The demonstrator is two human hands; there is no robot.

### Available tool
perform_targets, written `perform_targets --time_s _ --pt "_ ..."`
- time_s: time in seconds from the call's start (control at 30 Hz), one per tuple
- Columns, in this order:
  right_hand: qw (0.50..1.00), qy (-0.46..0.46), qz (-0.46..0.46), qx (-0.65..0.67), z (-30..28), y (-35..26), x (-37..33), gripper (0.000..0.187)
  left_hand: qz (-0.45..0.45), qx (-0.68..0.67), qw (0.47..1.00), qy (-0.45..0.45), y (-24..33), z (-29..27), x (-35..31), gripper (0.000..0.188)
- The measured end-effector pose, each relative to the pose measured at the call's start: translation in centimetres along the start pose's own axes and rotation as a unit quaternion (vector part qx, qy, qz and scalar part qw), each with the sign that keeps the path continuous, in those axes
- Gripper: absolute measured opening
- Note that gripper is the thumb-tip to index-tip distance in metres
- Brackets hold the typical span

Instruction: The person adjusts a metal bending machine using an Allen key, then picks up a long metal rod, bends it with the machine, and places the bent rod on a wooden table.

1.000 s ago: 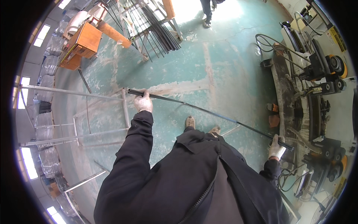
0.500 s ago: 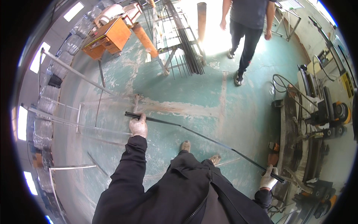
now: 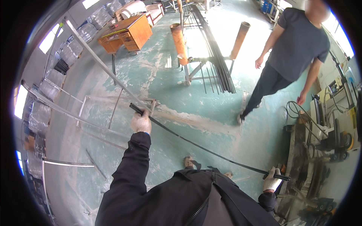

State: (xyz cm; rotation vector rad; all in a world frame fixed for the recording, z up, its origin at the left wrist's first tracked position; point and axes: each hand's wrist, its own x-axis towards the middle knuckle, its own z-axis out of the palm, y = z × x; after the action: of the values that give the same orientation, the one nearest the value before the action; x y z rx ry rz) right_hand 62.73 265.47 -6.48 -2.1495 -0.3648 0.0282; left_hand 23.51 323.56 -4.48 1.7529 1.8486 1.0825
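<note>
Long thin black tubes (image 3: 207,151), lying close together, stretch across in front of my body. My left hand (image 3: 141,123), in a whitish work glove, is closed around them near their far left end, next to a pale metal frame. At the right end my right hand (image 3: 272,180), gloved as well, grips them just short of the open tube ends. Two hollow ends show past the right hand. How many tubes are in the bundle I cannot make out.
Pale metal rails (image 3: 102,62) form a rack at the left. A long bundle of dark bars (image 3: 215,56) rests on a stand with rusty posts (image 3: 179,44). Behind stands a wooden desk (image 3: 132,34). A person (image 3: 298,49) walks at the right, near machinery (image 3: 332,132).
The view has swung, so the background shifts right and down. The person has come closer. Both hands keep hold of the tubes, whose left end now points more upward.
</note>
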Motion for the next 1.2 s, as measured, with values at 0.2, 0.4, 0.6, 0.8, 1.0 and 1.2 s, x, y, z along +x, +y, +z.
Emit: perform_targets --time_s 0.2,0.4,0.6,0.8,1.0,1.2 --pt "1.000 -0.020 -0.001 -0.016 7.0 -8.2 -1.3 0.034 0.044 -0.058 0.997 -0.011 -1.5 1.5 12.5 0.035" --pt "0.992 -0.075 0.085 0.060 14.4 -15.2 0.3 0.042 0.058 -0.053 0.997 0.001 2.5 5.1 24.5 0.032" --pt "0.981 -0.089 0.104 0.137 26.3 -19.3 4.8 0.040 0.064 -0.094 0.994 0.006 4.0 12.0 37.7 0.026" --pt "0.979 -0.111 0.079 0.153 38.9 -25.8 9.9 0.038 0.014 -0.117 0.993 -0.020 8.0 16.1 52.5 0.022" --pt "0.980 -0.138 0.014 0.145 48.5 -33.5 14.4 0.042 0.065 -0.091 0.992 0.056 9.6 17.9 64.2 0.020" --pt "0.988 -0.130 -0.008 0.077 61.0 -40.2 18.9 0.050 0.067 -0.070 0.993 0.075 7.1 22.7 78.9 0.021"
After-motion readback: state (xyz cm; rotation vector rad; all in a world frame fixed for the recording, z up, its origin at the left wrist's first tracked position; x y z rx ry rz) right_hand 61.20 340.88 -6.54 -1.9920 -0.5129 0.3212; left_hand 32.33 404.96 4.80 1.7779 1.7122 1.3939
